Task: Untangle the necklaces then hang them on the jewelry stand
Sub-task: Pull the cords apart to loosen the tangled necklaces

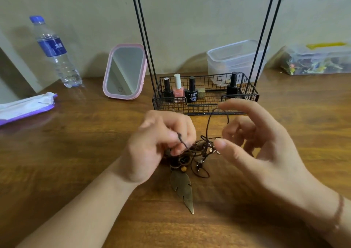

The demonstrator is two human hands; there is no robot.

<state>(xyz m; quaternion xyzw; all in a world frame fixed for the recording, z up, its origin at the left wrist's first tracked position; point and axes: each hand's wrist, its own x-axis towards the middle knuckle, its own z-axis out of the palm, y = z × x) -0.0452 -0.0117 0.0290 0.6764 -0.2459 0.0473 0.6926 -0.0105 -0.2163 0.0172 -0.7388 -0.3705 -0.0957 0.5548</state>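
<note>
the tangled necklaces lie in a dark knot of cord and beads on the wooden table, just in front of the jewelry stand and between the two hands. the left hand sits right against the knot's left side, its fingers curled and pinching a short end of brown cord, so it is the nearer hand and the one anchoring the bundle. the right hand is to the right of the knot with the forefinger stretched out and the thumb pointing at the beads; a loop of cord rises from the knot toward that forefinger, but whether the fingers actually grip it i cannot tell, since the frame is blurred there. a bronze leaf pendant hangs out of the knot toward the person, its long axis running near to far and its tip pointing at the viewer. the loop's long axis runs up and away toward the stand. in my judgement the next pull should draw the loop to the right, away from the pinching hand. no necklace is on the stand's hooks yet.
</note>
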